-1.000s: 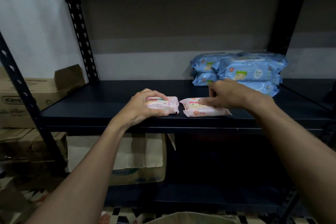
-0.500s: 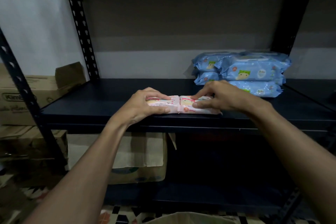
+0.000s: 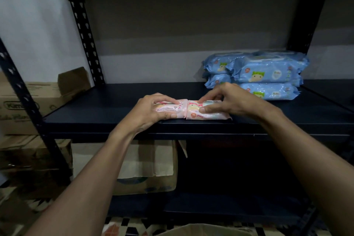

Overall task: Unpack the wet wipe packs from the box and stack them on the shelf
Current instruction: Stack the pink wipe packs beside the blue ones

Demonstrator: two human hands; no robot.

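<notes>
A dark metal shelving rack (image 3: 84,40) fills most of the view. Both grips are made on its middle shelf (image 3: 107,105), close to the front edge. To the left of the grips, outside the rack's frame, cardboard boxes (image 3: 47,94) are stacked, the top one with a raised flap. Directly below the grips, on a lower level, an open cardboard box (image 3: 149,166) is stood with its pale flaps turned up. Behind and to the right of the right-hand grip, just past the knuckles, a pile of blue wet wipe packs (image 3: 268,74) is laid in layers toward the back of the shelf. The left hand (image 3: 151,111) is curled round the left pink wet wipe pack (image 3: 168,108), with fingers laid over the top and the thumb set along the near side. The right hand (image 3: 228,100) is closed on the right pink wet wipe pack (image 3: 210,116), with fingertips placed on top and the thumb pressed on its front face. The two pink packs are laid flat, end to end, and their inner ends are touching between the two grips.
</notes>
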